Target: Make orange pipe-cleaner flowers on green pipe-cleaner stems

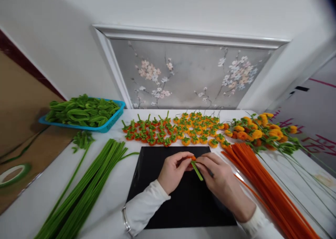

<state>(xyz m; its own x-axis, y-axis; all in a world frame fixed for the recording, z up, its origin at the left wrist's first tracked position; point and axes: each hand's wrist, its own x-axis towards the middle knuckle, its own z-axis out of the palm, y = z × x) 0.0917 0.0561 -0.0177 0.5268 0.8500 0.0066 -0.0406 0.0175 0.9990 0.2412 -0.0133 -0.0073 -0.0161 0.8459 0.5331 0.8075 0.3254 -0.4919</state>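
Observation:
Both of my hands meet above a black mat. Pinched in the fingers of my left hand (175, 170) is a small orange chenille-stem persimmon (193, 158), mostly covered by the fingertips. My right hand (219, 177) closes its thumb and fingers at the same piece, on a short green pipe cleaner (197, 171) that points down toward me. Just beyond the mat stand several finished-looking red-orange persimmons (151, 134) with upright green stems. To their right are yellow-orange persimmons (195, 130) with green leafy tops.
Long green pipe cleaners (86, 183) lie left of the black mat (181, 204), orange pipe cleaners (267, 186) right. A blue basket (110, 121) holds green coiled pieces. Stemmed orange bunches (258, 130) lie at the back right. Green tape (15, 174) rests on cardboard at left.

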